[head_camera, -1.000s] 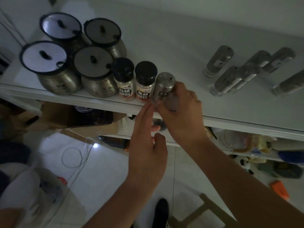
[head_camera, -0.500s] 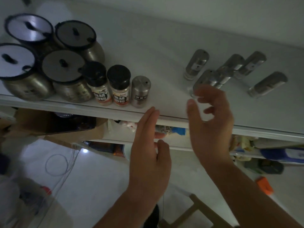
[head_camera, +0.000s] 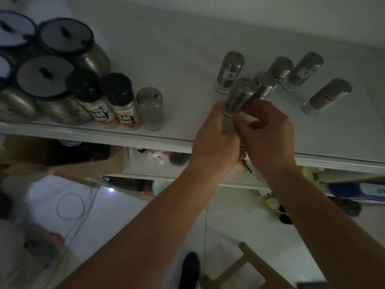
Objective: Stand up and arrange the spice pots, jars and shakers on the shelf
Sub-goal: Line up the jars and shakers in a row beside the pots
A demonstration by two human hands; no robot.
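Here, shaker between left grip, right grip.

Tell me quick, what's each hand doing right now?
Left hand: grips the base of a steel shaker.
Right hand: pinches the same steel shaker from the other side.

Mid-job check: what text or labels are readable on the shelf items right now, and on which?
"胡" on the left black-capped jar; rest blurred.
"胡" and "粉" on the right black-capped jar; rest blurred.
Labels on the lying shakers: too blurred to read.
Label on the held shaker: unreadable.
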